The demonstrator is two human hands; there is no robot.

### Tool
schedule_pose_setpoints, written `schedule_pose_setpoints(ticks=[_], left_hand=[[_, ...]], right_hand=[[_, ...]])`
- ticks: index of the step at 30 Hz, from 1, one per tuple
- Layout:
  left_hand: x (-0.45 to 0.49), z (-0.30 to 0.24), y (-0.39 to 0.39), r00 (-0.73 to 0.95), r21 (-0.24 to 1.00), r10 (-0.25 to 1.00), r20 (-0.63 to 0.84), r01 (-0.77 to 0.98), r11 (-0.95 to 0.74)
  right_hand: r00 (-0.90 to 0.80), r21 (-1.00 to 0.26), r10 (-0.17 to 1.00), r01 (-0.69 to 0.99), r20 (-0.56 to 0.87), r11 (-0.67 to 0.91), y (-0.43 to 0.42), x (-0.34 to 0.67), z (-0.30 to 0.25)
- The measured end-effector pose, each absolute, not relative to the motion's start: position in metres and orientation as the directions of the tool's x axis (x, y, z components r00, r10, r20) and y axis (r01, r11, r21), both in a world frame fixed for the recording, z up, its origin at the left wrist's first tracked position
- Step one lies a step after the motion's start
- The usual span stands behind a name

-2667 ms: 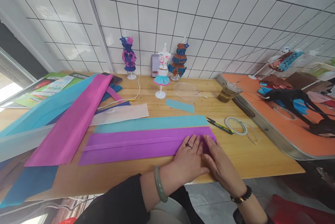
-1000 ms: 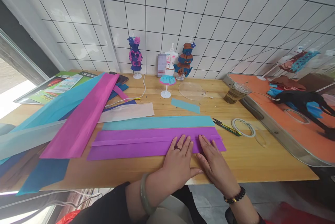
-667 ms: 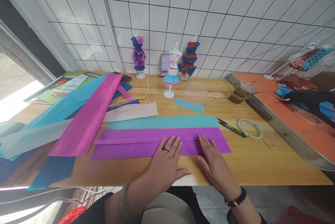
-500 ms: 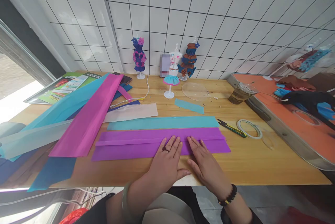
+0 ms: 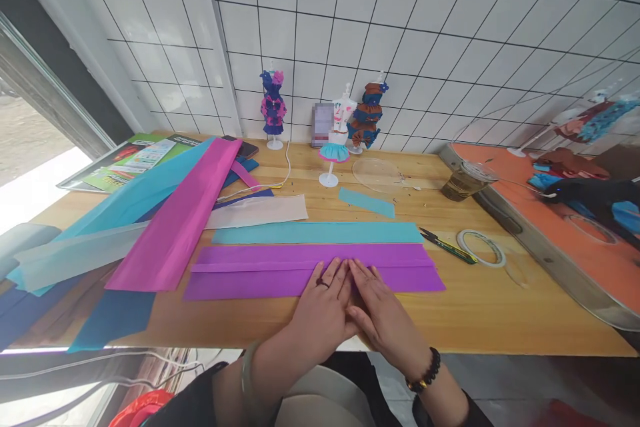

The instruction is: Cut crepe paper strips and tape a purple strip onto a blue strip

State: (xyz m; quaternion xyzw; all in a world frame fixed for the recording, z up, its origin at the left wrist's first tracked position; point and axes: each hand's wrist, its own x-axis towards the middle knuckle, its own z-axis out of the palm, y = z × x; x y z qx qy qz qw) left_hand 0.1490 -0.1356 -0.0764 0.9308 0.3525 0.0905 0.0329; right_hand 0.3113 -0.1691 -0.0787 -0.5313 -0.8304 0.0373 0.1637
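A long purple strip [image 5: 250,286], with a raised fold line running along its length, lies across the table in front of me. My left hand [image 5: 326,300] rests flat on its lower middle, fingers stretched out, a dark ring on one finger. Beside it my right hand [image 5: 383,310] lies flat on the same strip, its fingertips close to those of the left. A turquoise strip [image 5: 315,232] lies along the purple strip's far edge. To the right are black-and-yellow thread snips [image 5: 449,246] and a roll of white tape [image 5: 481,248].
Pink [image 5: 175,220] and light-blue strips [image 5: 130,190] are heaped at the left. Small dressed mannequins, one in a turquoise skirt [image 5: 334,152], stand along the tiled wall. A plastic cup [image 5: 467,180] sits near an orange-topped case [image 5: 545,220] at the right. A white cable [image 5: 287,170] crosses the table.
My right hand has slid left along the purple strip, so the fingertips of both hands are now close together. The whole view has shifted slightly.
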Motion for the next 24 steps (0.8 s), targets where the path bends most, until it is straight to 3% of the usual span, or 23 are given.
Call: schedule_pose_setpoints(ticks=[6, 24], left_hand=[[0.137, -0.076, -0.132, 0.734, 0.169, 0.659, 0.164, 0.637, -0.752], [0.041, -0.087, -0.137, 0.488, -0.023, 0.826, 0.282, 0.864, -0.503]], right_hand=[[-0.39, -0.235, 0.89, 0.866, 0.238, 0.442, -0.167, 0.306, -0.08], [-0.381, -0.211, 0.895, 0.879, 0.233, 0.429, -0.169, 0.306, -0.079]])
